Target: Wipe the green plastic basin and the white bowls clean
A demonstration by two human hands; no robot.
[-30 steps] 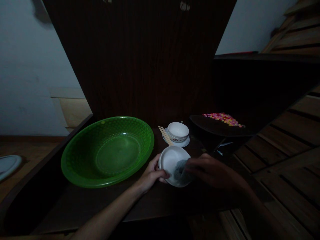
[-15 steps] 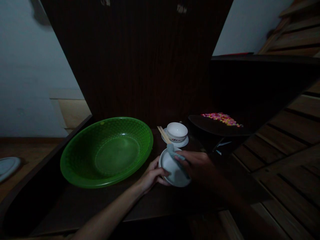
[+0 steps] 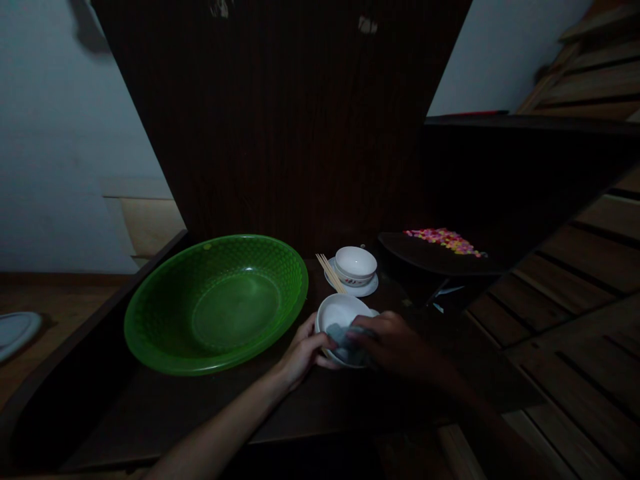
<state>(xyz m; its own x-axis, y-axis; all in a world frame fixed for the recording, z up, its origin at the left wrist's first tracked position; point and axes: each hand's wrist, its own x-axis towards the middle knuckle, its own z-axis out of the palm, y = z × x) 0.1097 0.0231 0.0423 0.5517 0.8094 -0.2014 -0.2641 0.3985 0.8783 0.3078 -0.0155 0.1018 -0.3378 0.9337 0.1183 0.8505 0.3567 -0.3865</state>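
The left hand [image 3: 305, 348] grips the near left rim of a small white bowl [image 3: 340, 312], thumb curled over the edge and fingers under it, so the bowl sits tilted between the two hands near the front of the dark wooden desk [image 3: 165, 407], about midway along its width. The right hand [image 3: 393, 343] presses a grey cloth [image 3: 345, 335] into the near part of the bowl's inside; its fingers are bent closed around the cloth, which bunches just under the fingertips and touches the bowl's inner wall. The rest of the bowl's inside shows bare white.

Just behind this bowl, toward the desk's back edge, a second white bowl with a coloured pattern [image 3: 355, 264] stands upright on a white saucer [image 3: 367, 287]; whether it holds anything cannot be told. A pair of wooden chopsticks [image 3: 331, 272] leans across the saucer's left edge. On the left half of the desk lies a large green plastic basin [image 3: 216, 301], open side up and with nothing visible in it, its rim just beside the left hand. Beyond the desk's right end, a dark tray [image 3: 425, 257] carries a patch of small multicoloured pieces [image 3: 444, 241]. At the far left, off the desk, part of a pale plate [image 3: 15, 330] shows.
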